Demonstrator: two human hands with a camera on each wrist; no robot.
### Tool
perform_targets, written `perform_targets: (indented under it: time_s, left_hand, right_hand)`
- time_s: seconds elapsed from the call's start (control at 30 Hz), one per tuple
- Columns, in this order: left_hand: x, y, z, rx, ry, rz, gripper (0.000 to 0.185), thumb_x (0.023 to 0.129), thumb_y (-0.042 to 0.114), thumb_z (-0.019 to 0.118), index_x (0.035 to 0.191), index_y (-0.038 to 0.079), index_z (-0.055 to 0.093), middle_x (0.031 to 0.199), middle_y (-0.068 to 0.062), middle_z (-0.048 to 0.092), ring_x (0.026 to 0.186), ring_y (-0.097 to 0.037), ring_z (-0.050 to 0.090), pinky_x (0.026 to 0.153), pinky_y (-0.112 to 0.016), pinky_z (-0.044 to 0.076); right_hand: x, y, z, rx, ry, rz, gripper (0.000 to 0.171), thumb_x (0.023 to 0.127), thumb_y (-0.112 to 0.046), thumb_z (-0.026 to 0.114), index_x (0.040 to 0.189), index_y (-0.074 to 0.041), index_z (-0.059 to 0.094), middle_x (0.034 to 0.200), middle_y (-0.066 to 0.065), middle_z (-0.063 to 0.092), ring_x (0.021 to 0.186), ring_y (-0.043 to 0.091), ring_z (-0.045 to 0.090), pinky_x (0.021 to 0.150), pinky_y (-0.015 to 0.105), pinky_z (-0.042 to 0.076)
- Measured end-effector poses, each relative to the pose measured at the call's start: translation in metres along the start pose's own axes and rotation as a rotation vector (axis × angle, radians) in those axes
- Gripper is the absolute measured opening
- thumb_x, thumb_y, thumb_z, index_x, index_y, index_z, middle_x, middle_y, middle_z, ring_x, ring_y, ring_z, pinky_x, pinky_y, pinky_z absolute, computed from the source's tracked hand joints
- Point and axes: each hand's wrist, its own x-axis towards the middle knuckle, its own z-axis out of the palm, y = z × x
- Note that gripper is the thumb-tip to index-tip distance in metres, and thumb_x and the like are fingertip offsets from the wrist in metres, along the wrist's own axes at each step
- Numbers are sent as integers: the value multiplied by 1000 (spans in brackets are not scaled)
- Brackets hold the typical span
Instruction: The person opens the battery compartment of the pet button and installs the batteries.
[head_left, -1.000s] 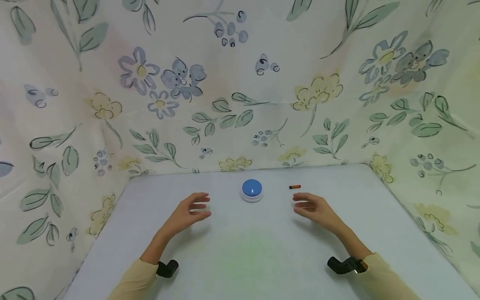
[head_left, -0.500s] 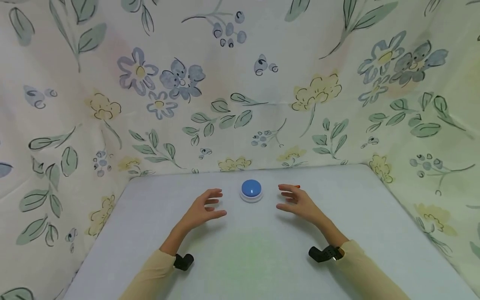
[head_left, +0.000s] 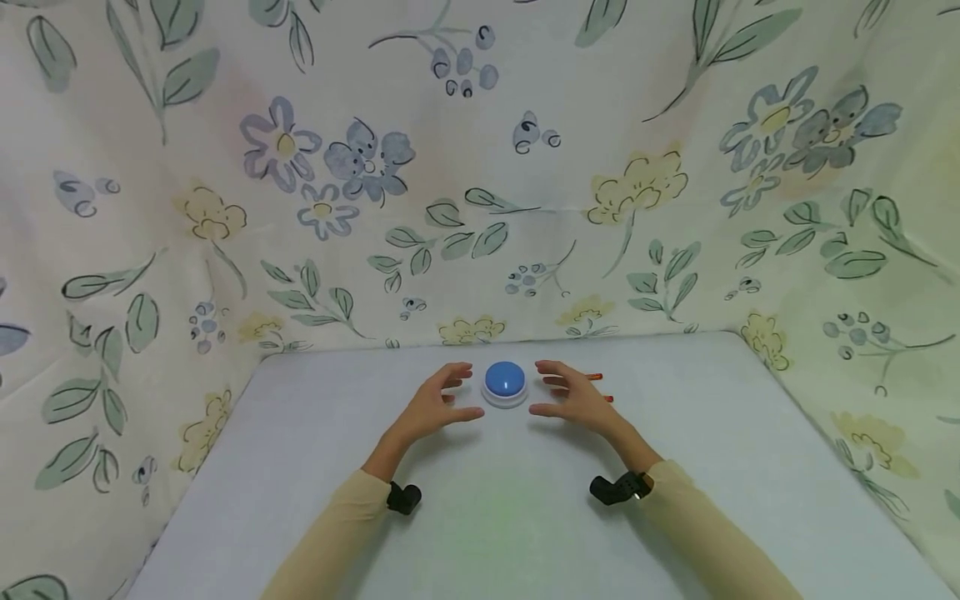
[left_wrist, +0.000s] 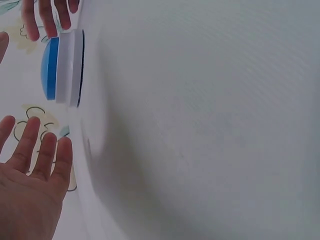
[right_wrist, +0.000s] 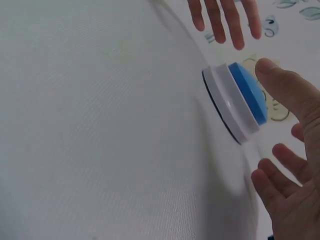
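I have both hands over the table [head_left: 300, 467], one on each side of the button [head_left: 505, 380], which sits between them near the far edge. My left hand [head_left: 435, 404] is just left of the button, palm turned inward, fingers spread and relaxed, holding nothing. My right hand [head_left: 573, 397] mirrors it just right of the button, fingers also loose and apart, with nothing in its grasp. Neither hand touches the button as far as I can tell; a narrow gap shows on both sides.

In the left wrist view the button [left_wrist: 62, 67] lies ahead of my left hand [left_wrist: 30, 195], its blue dome above a white base, and my right hand's fingertips [left_wrist: 47, 20] show just beyond it. In the right wrist view the button [right_wrist: 237, 100] sits close before my right hand [right_wrist: 290, 165], the thumb level with the dome, and my left hand's fingers [right_wrist: 225, 20] hang past its far side.

Behind my right hand lie two small orange-red sticks [head_left: 596, 377], partly hidden by the fingers. A floral cloth [head_left: 480, 167] walls the table on three sides.
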Motion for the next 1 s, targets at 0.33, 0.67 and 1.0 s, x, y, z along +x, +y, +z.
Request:
perform_targets:
  time_s: [0.33,0.67,1.0]
  left_hand:
    - [24,-10,16,18,12,-29,85,81,24,90,150,5,44,146,-16,52,133,-36,48,104,-50,44]
    - [37,-12,27,59,-3,-52,83,80,26,90,148,4,48,146,-10,52,133,-31,48,105,-46,45]
    - [45,-15,34,81,72,-47,63,83,14,87,137,0,58,131,-17,57,117,-34,60,95,-44,51]
  right_hand:
    - [23,9,15,-25,-17,16,89,78,-17,91,150,2,42,150,20,46,132,39,48,105,51,43]
    - [34,8,25,-69,5,62,83,80,-17,90,148,3,46,145,17,52,126,33,54,100,45,49]
    - [36,9,28,-136,68,73,61,85,-18,86,137,0,60,133,15,62,120,30,59,97,45,51]
